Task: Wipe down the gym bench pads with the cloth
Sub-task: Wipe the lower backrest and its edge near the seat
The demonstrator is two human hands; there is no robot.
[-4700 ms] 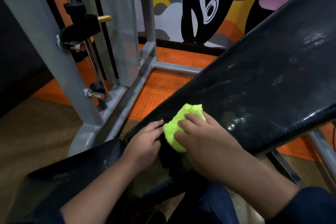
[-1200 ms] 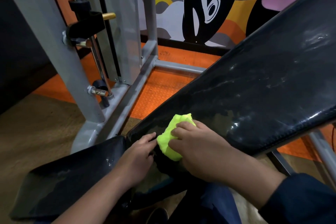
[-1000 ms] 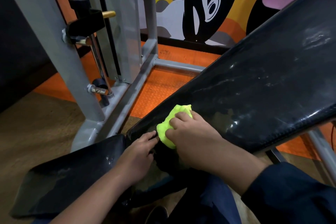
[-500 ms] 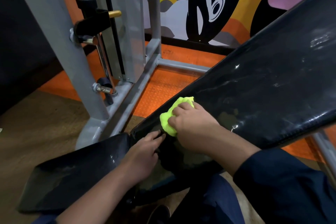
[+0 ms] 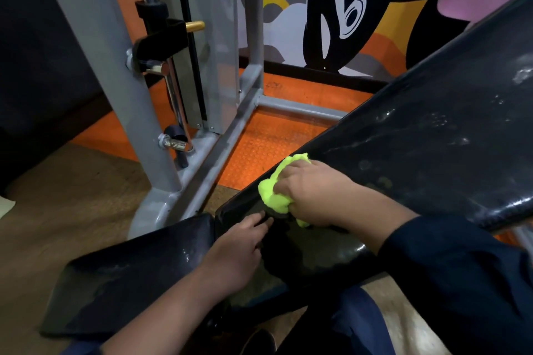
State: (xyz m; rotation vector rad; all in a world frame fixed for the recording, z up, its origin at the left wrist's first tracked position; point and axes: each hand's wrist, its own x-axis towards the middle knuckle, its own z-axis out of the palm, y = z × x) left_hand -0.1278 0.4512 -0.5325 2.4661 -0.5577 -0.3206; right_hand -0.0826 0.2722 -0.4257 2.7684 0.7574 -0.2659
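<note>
A black inclined back pad (image 5: 427, 135) slopes up to the right, streaked with wet marks. A flat black seat pad (image 5: 129, 277) lies below it at the lower left. My right hand (image 5: 314, 193) grips a bunched neon-yellow cloth (image 5: 274, 190) and presses it on the back pad's lower left edge. My left hand (image 5: 239, 248) rests with straight fingers at the gap where the two pads meet, just below the cloth.
A grey steel machine frame (image 5: 115, 72) with a chrome guide rod (image 5: 173, 86) and a black bracket stands to the left. Its base rails (image 5: 297, 108) cross the orange rubber floor (image 5: 268, 147). A painted wall (image 5: 346, 8) closes the back. My dark trouser leg (image 5: 352, 326) is below.
My right hand has slid the cloth up and left along the back pad's lower edge. My left hand has stayed at the joint between the pads.
</note>
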